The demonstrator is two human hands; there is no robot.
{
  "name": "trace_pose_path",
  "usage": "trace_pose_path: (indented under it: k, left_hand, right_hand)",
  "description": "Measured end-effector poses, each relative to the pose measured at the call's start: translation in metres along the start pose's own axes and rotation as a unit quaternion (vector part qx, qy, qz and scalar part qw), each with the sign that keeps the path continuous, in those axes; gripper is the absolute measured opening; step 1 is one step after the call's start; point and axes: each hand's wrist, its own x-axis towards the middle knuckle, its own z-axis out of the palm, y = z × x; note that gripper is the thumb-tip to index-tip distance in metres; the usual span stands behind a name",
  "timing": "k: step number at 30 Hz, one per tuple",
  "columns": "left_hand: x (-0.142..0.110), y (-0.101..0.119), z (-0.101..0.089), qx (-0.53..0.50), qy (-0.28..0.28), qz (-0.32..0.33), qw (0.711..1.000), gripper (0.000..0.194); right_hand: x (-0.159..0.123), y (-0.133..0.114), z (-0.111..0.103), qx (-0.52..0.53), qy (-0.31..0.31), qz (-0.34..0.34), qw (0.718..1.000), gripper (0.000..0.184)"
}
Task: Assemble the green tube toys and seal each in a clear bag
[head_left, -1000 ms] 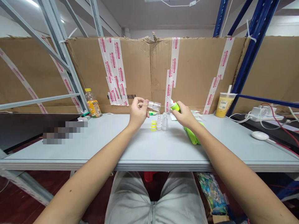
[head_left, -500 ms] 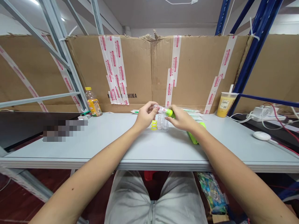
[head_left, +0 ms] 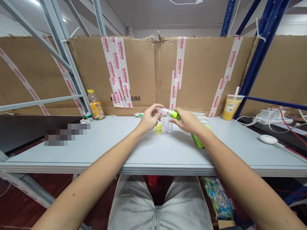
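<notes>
A clear plastic tube with a lime-green end (head_left: 174, 114) lies nearly level between my two hands, above the table. My left hand (head_left: 150, 119) is closed, its fingertips pinching the clear end. My right hand (head_left: 188, 121) is wrapped round the green end. Small red and dark markings show on the clear part. Just below, yellow rings (head_left: 158, 128) stand stacked on the table, beside a slim clear piece with a whitish base (head_left: 163, 127) and a wider clear cup-like piece (head_left: 169, 128). A lime-green object (head_left: 198, 141) rests partly hidden under my right forearm.
Flat plastic packets (head_left: 201, 118) lie behind my right hand, against a cardboard wall (head_left: 144, 70). A juice bottle (head_left: 96, 107) stands at the back left, a drink cup with a straw (head_left: 231, 108) at the back right. A white mouse-like device (head_left: 268, 139) and cables are farther right.
My left thumb has shifted down off the tube's clear part, so more of it shows. The right hand has moved only slightly round the green end.
</notes>
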Motion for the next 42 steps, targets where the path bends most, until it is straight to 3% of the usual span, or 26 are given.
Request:
trace_pose_path:
  k: [4,12,14,18,20,23,28,35,39,42]
  left_hand:
    - [0.0,0.005,0.0,-0.012,-0.015,-0.007,1.0,0.027]
    - [0.0,0.01,0.001,-0.055,-0.039,-0.021,0.998,0.024]
    - [0.0,0.009,0.002,-0.047,-0.037,-0.024,0.998,0.031]
    - [0.002,0.001,0.004,0.082,0.095,-0.007,0.992,0.043]
    - [0.003,-0.001,0.002,0.176,0.112,-0.017,0.978,0.046]
    - [0.004,-0.001,-0.003,0.202,0.036,-0.018,0.979,0.055]
    - [0.003,0.005,-0.009,0.082,-0.071,-0.004,0.994,0.034]
    - [0.001,0.005,-0.003,0.043,-0.045,-0.035,0.997,0.038]
    - [0.0,0.006,-0.003,0.137,0.012,-0.066,0.988,0.052]
    - [0.001,0.004,-0.006,0.155,-0.018,-0.045,0.987,0.054]
  right_hand:
    - [-0.001,0.003,0.005,0.014,-0.023,0.006,1.0,0.049]
    - [0.0,0.003,0.006,0.025,-0.04,-0.012,0.999,0.036]
    - [-0.001,0.0,0.005,0.023,-0.043,-0.016,0.999,0.036]
    - [-0.001,-0.004,0.005,0.012,-0.044,-0.022,0.999,0.033]
    - [-0.001,-0.004,0.006,0.01,-0.047,-0.029,0.998,0.032]
    - [-0.001,0.0,0.007,0.024,-0.055,-0.033,0.998,0.032]
    - [-0.001,0.01,0.005,0.078,-0.087,-0.036,0.992,0.035]
    - [-0.001,0.011,0.002,0.069,-0.072,-0.03,0.995,0.036]
    - [-0.002,0.008,0.003,0.029,-0.079,-0.032,0.996,0.036]
    - [-0.002,0.008,0.004,0.028,-0.087,-0.039,0.995,0.036]
